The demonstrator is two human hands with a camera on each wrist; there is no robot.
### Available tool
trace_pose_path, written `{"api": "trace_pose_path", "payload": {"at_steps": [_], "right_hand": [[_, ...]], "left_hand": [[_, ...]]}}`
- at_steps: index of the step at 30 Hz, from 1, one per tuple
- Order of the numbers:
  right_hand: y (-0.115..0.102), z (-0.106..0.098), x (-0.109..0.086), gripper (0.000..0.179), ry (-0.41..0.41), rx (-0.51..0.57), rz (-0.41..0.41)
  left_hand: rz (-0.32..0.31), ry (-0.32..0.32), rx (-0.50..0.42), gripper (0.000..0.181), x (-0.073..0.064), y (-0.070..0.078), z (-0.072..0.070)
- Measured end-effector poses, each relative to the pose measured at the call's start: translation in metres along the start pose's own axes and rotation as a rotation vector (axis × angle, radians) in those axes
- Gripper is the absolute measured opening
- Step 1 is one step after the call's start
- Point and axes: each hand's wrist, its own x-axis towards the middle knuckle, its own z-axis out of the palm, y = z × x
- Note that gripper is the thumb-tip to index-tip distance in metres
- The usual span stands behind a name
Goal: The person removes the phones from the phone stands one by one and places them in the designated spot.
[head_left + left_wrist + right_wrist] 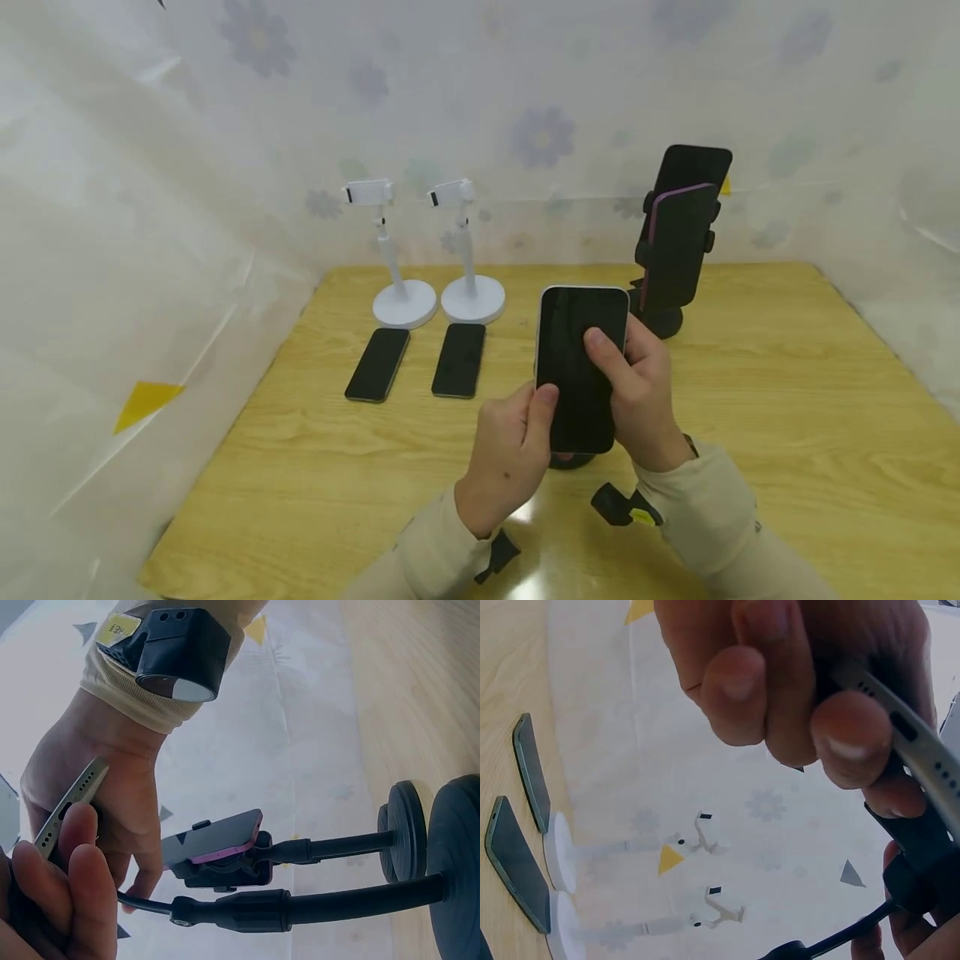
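Between the hands, the phone [564,350] stands long axis near-upright in the head view, the left hand [504,454] gripping its lower left edge, the right hand [643,400] its right edge higher up, a black stand [360,901] just behind.

Left hand [501,458]: lower centre, fingers [91,892] curled, thumb [542,415] pointing up. Right hand [647,400]: right of centre, higher, thumb angled upper left. Both arms [723,517]: sleeved, bottom edge.
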Motion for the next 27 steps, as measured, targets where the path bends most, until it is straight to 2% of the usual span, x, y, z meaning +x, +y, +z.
{"api": "trace_pose_path", "payload": {"at_steps": [2, 8, 11, 27], "right_hand": [[0.0000, -0.0009, -0.0002, 0.026, -0.014, 0.007, 0.000], [0.0005, -0.0019, 0.0004, 0.028, -0.047, 0.069, -0.013], [0.0006, -0.0023, 0.0004, 0.028, -0.052, 0.079, -0.025], [-0.0012, -0.0006, 0.0014, 0.023, 0.025, -0.069, -0.002]], "left_hand": [[0.002, 0.000, 0.005, 0.036, -0.0008, 0.0009, 0.0006], [0.070, 0.036, 0.049, 0.034, -0.0008, 0.0002, 0.0026], [0.078, 0.035, 0.048, 0.033, -0.0001, -0.0003, 0.0033], [0.108, 0.033, 0.054, 0.032, -0.0016, -0.0040, 0.0043]]}}
